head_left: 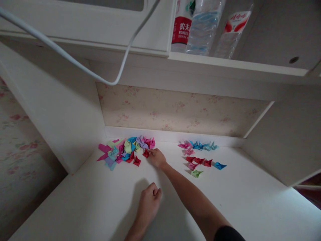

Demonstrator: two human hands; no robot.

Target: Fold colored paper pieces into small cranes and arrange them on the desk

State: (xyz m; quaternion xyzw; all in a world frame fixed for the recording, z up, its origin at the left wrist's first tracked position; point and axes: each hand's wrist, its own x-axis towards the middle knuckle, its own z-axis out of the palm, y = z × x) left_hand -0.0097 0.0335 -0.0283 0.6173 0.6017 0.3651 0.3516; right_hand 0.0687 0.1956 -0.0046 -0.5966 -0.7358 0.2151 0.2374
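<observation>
My right hand reaches to the left pile with its fingers pinched at a small red folded-paper piece, an origami crane by its look. Just left of it lies the heap of folded papers in pink, blue, green, purple and red. Another red folded paper sits at the heap's near edge. Closer to me, my left hand is curled into a loose fist above the desk, with nothing visible in it. To the right stand rows of paper cranes, among them red ones and a blue one.
The white desk runs back to a flowered wall panel. Side panels enclose it left and right. Overhead, a shelf holds plastic bottles, and a white cable hangs down in front of the cabinet.
</observation>
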